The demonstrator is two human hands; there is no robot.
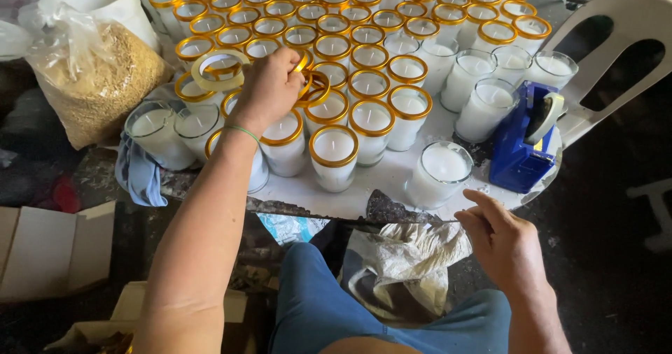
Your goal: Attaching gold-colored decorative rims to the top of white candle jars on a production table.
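Many white candles in glass cups (334,154) stand packed on a white round table (308,193); most have a gold band around the rim, while several on the right (442,168) have none. My left hand (269,88) reaches over the left rows with its fingers pinched on gold tape at a cup rim (315,88). A gold tape roll (217,71) sits tilted against the thumb side of that hand. My right hand (500,238) hovers at the table's near edge, fingers loosely curled and apart, with nothing visible in it.
A blue tape dispenser (521,140) stands at the table's right edge, beside a white plastic chair (616,39). A bag of grain (94,81) and a white bucket (105,1) are at the left. Cardboard boxes (52,252) and a crumpled bag (406,259) lie below.
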